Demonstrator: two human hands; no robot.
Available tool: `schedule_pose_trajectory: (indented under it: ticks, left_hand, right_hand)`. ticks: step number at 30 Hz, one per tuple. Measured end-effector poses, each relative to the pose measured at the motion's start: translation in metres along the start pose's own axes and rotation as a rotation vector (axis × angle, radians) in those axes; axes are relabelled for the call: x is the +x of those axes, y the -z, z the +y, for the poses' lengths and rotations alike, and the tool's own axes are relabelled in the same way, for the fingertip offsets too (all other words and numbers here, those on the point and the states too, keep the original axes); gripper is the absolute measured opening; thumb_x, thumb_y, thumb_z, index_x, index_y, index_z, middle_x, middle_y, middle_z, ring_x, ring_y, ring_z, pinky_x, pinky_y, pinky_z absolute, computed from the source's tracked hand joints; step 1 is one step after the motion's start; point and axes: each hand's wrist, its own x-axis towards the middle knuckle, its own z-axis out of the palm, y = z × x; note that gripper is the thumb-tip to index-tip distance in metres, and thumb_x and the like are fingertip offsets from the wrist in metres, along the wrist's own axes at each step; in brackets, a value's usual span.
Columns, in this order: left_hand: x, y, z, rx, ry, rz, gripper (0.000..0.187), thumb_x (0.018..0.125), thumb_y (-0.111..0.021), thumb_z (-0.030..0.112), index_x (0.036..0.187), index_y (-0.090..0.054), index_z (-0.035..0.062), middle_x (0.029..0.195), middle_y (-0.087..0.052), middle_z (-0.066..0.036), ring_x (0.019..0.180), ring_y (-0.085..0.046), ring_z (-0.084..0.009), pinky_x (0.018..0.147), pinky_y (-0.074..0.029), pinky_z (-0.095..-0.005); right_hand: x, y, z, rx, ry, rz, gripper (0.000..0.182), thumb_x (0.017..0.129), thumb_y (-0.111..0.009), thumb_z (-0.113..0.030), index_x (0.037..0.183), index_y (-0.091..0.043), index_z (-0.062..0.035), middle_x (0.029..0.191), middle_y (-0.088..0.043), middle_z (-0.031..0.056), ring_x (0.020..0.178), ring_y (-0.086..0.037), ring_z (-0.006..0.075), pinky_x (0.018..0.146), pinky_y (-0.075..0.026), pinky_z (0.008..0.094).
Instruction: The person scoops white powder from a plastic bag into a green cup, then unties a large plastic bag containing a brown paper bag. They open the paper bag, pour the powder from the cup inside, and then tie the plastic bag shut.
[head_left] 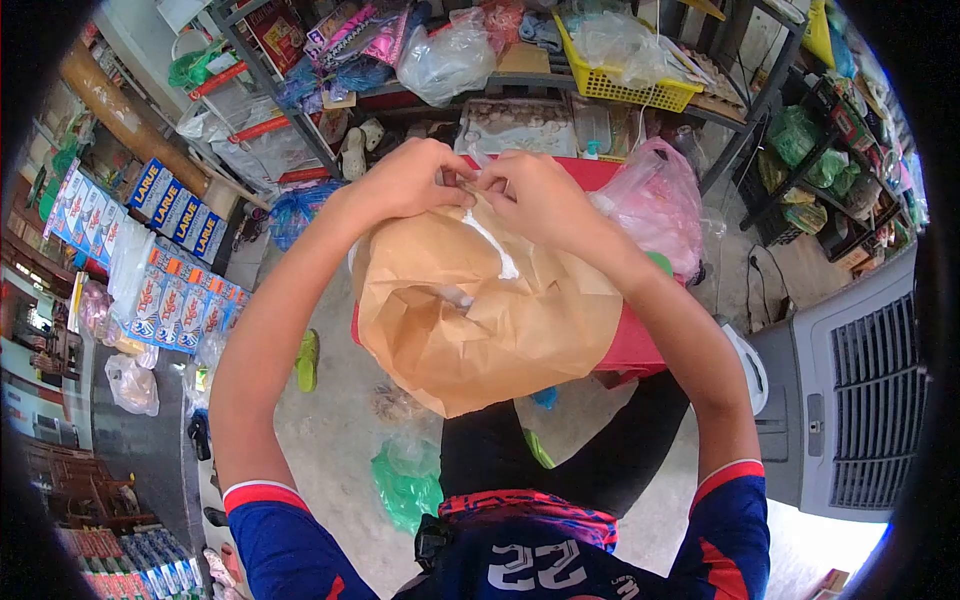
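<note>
A large crumpled brown paper [540,330] lies over a red surface [625,345] in front of me, with a hollow at its left side where something whitish shows. A white strip [492,247] runs down from its top edge. My left hand [425,180] pinches the top edge of the paper, fingers pressed together. Close beside it, on the right, my right hand [530,192] is closed at the same edge, near a bit of clear plastic. A pink plastic bag [660,205] sits to the right of my right hand.
A shelf with plastic bags and a yellow basket [635,88] stands beyond the red surface. Beer cartons [180,310] are stacked at left. A grey air cooler [850,400] stands at right. A green bag [408,485] and green slipper [307,360] lie on the floor.
</note>
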Motion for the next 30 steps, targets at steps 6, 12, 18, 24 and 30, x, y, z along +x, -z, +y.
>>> schedule_pose_trajectory:
  ticks: [6, 12, 18, 24, 30]
  left_hand:
    - [0.002, -0.01, -0.012, 0.002, -0.087, 0.071, 0.018, 0.091, -0.08, 0.012, 0.106, -0.082, 0.0031, 0.095, -0.068, -0.012, 0.084, -0.067, -0.0273, 0.078, -0.053, -0.039]
    - [0.005, -0.004, -0.012, 0.06, -0.118, 0.083, 0.015, 0.093, -0.077, 0.011, 0.105, -0.082, 0.0027, 0.098, -0.066, -0.013, 0.088, -0.066, -0.0282, 0.079, -0.052, -0.0394]
    - [0.015, 0.007, -0.01, 0.109, -0.149, 0.059, 0.015, 0.093, -0.077, 0.011, 0.104, -0.082, 0.0028, 0.098, -0.065, -0.013, 0.094, -0.066, -0.0297, 0.083, -0.052, -0.0397]
    - [0.024, 0.016, -0.016, 0.129, -0.189, 0.033, 0.014, 0.092, -0.076, 0.009, 0.103, -0.082, 0.0017, 0.098, -0.066, -0.014, 0.096, -0.067, -0.0304, 0.087, -0.053, -0.0396]
    - [0.031, 0.023, -0.021, 0.123, -0.164, 0.03, 0.015, 0.092, -0.077, 0.008, 0.104, -0.082, 0.001, 0.099, -0.067, -0.015, 0.098, -0.067, -0.031, 0.089, -0.053, -0.0402]
  right_hand:
    - [-0.029, 0.026, -0.021, -0.235, 0.147, -0.022, 0.028, 0.088, -0.071, -0.006, 0.115, -0.077, -0.0019, 0.113, -0.073, 0.0185, 0.102, -0.072, 0.0336, 0.09, -0.057, 0.0443]
    - [-0.105, 0.043, -0.067, -0.493, 0.194, 0.014, 0.033, 0.088, -0.07, -0.012, 0.118, -0.078, -0.0024, 0.147, -0.06, 0.0195, 0.143, -0.052, 0.0408, 0.118, -0.043, 0.0535]
    - [-0.132, 0.015, -0.075, -0.594, 0.118, -0.044, 0.051, 0.083, -0.071, -0.009, 0.134, -0.074, -0.0081, 0.166, -0.041, 0.0228, 0.155, -0.038, 0.0469, 0.126, -0.035, 0.0588]
    - [-0.126, 0.002, -0.076, -0.52, 0.107, -0.053, 0.046, 0.092, -0.065, -0.016, 0.134, -0.071, -0.0001, 0.169, -0.033, 0.0253, 0.155, -0.034, 0.0486, 0.121, -0.041, 0.0579]
    - [-0.114, -0.006, -0.076, -0.49, 0.113, -0.009, 0.044, 0.087, -0.07, -0.013, 0.128, -0.072, 0.0029, 0.169, -0.032, 0.026, 0.152, -0.038, 0.0506, 0.12, -0.044, 0.0543]
